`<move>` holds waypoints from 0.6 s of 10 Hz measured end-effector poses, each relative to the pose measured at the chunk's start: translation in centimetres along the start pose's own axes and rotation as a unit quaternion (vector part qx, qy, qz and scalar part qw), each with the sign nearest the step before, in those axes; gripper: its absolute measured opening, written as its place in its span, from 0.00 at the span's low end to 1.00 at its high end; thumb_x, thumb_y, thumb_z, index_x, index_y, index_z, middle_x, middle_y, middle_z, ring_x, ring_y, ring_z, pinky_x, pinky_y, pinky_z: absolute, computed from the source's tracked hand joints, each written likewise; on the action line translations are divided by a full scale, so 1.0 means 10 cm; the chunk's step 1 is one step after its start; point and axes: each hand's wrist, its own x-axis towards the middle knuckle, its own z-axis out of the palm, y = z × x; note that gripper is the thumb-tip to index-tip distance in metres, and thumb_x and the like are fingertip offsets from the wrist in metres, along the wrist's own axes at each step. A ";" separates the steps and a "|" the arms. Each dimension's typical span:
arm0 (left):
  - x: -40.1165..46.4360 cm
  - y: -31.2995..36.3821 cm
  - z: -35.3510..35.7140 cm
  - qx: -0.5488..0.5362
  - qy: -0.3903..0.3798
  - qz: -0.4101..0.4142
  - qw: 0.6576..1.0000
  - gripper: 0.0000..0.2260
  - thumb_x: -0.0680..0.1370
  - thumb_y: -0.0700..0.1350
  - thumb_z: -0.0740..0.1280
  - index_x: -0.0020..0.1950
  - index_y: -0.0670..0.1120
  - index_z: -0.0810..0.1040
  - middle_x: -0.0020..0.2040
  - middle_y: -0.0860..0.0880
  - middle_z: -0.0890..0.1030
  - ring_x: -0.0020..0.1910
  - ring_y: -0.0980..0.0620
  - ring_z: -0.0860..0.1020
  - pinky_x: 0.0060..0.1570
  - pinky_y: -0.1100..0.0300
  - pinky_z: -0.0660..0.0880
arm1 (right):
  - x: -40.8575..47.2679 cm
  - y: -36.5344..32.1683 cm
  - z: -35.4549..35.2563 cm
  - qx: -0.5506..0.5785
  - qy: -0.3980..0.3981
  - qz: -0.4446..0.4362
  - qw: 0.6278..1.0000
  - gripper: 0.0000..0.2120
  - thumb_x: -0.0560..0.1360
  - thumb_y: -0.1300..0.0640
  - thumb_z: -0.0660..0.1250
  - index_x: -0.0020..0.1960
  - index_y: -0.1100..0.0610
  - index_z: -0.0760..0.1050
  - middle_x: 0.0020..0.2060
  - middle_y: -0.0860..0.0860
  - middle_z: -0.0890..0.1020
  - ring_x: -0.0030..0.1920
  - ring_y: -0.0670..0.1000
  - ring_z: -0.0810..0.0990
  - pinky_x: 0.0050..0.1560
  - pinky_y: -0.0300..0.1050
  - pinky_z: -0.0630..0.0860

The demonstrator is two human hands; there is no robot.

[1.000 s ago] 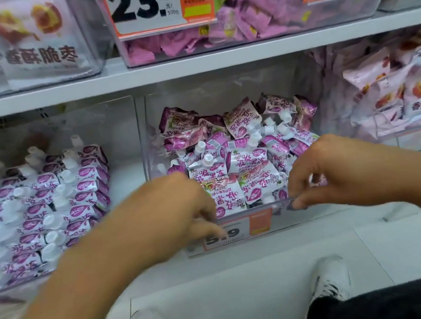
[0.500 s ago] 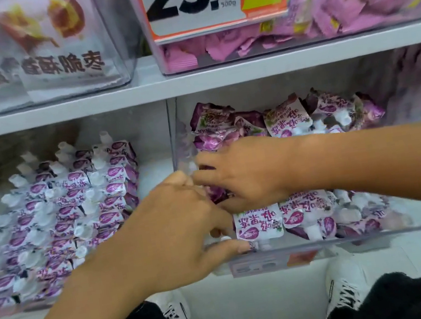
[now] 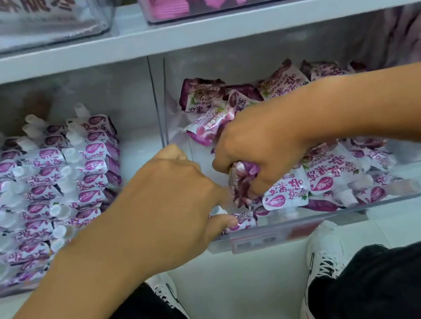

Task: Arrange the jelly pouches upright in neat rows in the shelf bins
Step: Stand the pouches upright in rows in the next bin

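The right hand clutches 1 crumpled pouch inside the right bin, above a loose heap of pouches. The left hand curls at that bin's front left corner, thumb on a pouch there; its grip is unclear. The left bin holds rowed pouches. 2 more bins sit on the shelf above; 2 shoes below.
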 end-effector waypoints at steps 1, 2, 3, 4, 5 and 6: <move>0.05 0.18 -0.06 0.045 -0.037 0.006 0.998 0.17 0.81 0.61 0.55 0.50 0.55 0.79 0.39 0.55 0.75 0.40 0.52 0.69 0.57 0.53 0.70 | -0.23 0.05 -0.03 0.064 0.006 0.021 0.998 0.19 0.67 0.34 0.70 0.51 0.44 0.72 0.44 0.46 0.80 0.43 0.49 0.77 0.45 0.50 0.77; 0.11 0.27 -0.11 0.062 -0.082 -0.001 0.995 0.18 0.82 0.60 0.51 0.59 0.54 0.75 0.50 0.54 0.76 0.49 0.51 0.70 0.64 0.54 0.68 | -0.36 0.08 0.05 0.138 0.104 0.033 0.984 0.20 0.67 0.36 0.71 0.52 0.45 0.73 0.42 0.44 0.79 0.41 0.45 0.77 0.43 0.47 0.75; 0.07 0.12 -0.07 0.025 -0.061 -0.010 0.998 0.19 0.80 0.64 0.53 0.55 0.56 0.78 0.45 0.56 0.77 0.47 0.53 0.75 0.59 0.58 0.69 | -0.52 0.11 0.09 0.229 0.216 0.085 0.945 0.14 0.68 0.41 0.75 0.47 0.48 0.77 0.36 0.41 0.77 0.37 0.41 0.75 0.38 0.37 0.70; 0.09 0.09 -0.05 0.058 -0.048 0.009 0.997 0.20 0.79 0.66 0.52 0.53 0.55 0.78 0.43 0.56 0.78 0.45 0.54 0.75 0.57 0.58 0.70 | -0.76 0.09 0.04 0.237 0.294 0.144 0.915 0.13 0.68 0.41 0.73 0.46 0.49 0.81 0.39 0.44 0.78 0.39 0.43 0.78 0.41 0.46 0.75; 0.15 0.17 -0.13 0.017 -0.076 0.002 0.997 0.19 0.80 0.64 0.54 0.56 0.53 0.76 0.47 0.55 0.78 0.49 0.55 0.74 0.59 0.58 0.69 | -0.99 0.03 -0.02 0.132 0.257 0.218 0.932 0.14 0.69 0.37 0.66 0.39 0.48 0.77 0.34 0.45 0.77 0.34 0.44 0.75 0.37 0.48 0.76; 0.12 0.12 -0.14 0.022 -0.046 0.017 0.999 0.14 0.77 0.62 0.63 0.48 0.53 0.78 0.42 0.54 0.78 0.43 0.53 0.76 0.54 0.52 0.74 | -0.97 -0.08 0.06 0.028 0.104 0.313 0.944 0.14 0.73 0.39 0.64 0.44 0.49 0.76 0.35 0.46 0.78 0.36 0.48 0.77 0.38 0.44 0.76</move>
